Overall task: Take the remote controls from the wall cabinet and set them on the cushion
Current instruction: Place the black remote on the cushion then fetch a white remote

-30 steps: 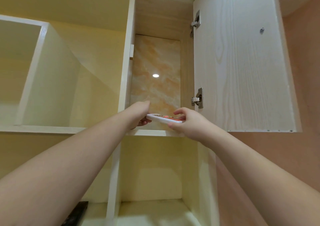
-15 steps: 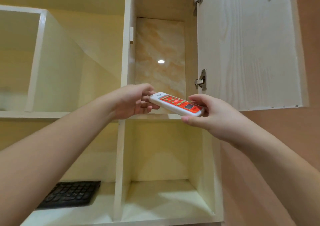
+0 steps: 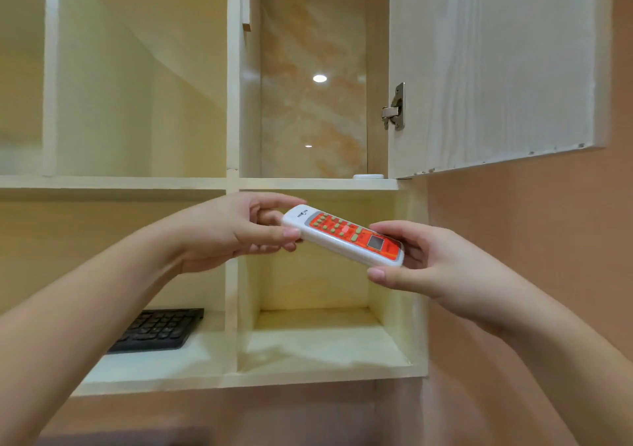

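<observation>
Holding the remote (image 3: 344, 236) at centre frame, we pinch one end with our left hand (image 3: 236, 230) and the other with our right hand (image 3: 424, 267), fingers curled round it, below the open cabinet door (image 3: 493, 65). Only fingertips grip it, so it could slip when one hand lets go. Another white thing (image 3: 368, 176) sits on the shelf above, easily forgotten. No cushion is in view.
</observation>
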{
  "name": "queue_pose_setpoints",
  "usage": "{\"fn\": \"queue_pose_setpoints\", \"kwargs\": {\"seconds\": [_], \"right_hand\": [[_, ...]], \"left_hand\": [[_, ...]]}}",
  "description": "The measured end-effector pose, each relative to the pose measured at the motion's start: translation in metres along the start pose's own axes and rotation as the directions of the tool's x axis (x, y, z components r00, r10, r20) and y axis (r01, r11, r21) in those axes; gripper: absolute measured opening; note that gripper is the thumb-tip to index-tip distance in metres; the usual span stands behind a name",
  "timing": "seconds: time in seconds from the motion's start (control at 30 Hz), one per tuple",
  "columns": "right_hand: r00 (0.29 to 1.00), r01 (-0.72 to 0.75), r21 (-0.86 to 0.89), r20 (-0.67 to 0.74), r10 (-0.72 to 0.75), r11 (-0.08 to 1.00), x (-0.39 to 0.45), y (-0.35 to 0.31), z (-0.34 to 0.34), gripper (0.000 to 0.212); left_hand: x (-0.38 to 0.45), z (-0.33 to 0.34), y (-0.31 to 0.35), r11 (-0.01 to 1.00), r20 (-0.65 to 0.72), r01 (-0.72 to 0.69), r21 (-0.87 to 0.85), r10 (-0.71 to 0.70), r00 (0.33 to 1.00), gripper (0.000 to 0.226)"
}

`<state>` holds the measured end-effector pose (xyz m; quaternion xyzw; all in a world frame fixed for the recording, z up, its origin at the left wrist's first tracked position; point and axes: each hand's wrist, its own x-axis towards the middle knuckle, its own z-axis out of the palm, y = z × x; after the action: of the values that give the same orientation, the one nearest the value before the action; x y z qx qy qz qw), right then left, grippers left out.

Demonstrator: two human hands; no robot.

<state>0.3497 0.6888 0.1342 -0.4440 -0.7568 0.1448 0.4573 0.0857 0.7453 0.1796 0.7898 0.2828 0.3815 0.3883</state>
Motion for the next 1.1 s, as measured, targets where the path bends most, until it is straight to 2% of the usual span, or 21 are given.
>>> {"fn": "queue_pose_setpoints", "kwargs": {"seconds": [0.2, 0.33, 0.5, 0.67, 0.77, 0.97, 1.1], "right_hand": [[0.993, -0.049, 0.058, 0.109, 0.043, 0.997, -0.029, 0.007, 0.023, 0.049], [0.990, -0.084, -0.012, 0.114, 0.085, 0.996, -0.053, 0.000, 0.044, 0.051], [0.993, -0.118, -0.140, -0.001, 0.119, 0.983, -0.088, -0.011, 0.077, 0.061], [0.977, -0.209, -0.088, -0.062, 0.204, 0.974, -0.111, -0.014, 0.123, 0.066], [0.958, -0.275, -0.034, -0.100, 0.270, 0.961, -0.123, -0.012, 0.149, 0.066], [0.889, -0.421, 0.030, -0.186, 0.419, 0.907, -0.165, -0.009, 0.184, 0.063], [0.826, -0.519, -0.008, -0.260, 0.499, 0.855, -0.202, -0.015, 0.190, 0.060]], "left_hand": [[-0.031, 0.016, -0.036, 0.999, -0.042, 0.045, 0.012, -0.045, 0.998, 0.056], [-0.056, 0.020, -0.063, 0.997, -0.033, 0.054, -0.051, -0.055, 0.998, 0.062], [-0.090, 0.025, -0.099, 0.997, -0.022, 0.037, -0.073, -0.038, 0.999, 0.056], [-0.122, 0.021, -0.138, 0.975, 0.002, 0.050, -0.217, -0.051, 0.999, 0.061], [-0.136, 0.018, -0.158, 0.970, 0.030, 0.066, -0.235, -0.061, 0.998, 0.061], [-0.152, 0.031, -0.194, 0.969, 0.152, 0.093, -0.230, -0.058, 0.987, 0.056], [-0.158, 0.059, -0.205, 0.953, 0.252, 0.112, -0.280, -0.040, 0.967, 0.055]]}}
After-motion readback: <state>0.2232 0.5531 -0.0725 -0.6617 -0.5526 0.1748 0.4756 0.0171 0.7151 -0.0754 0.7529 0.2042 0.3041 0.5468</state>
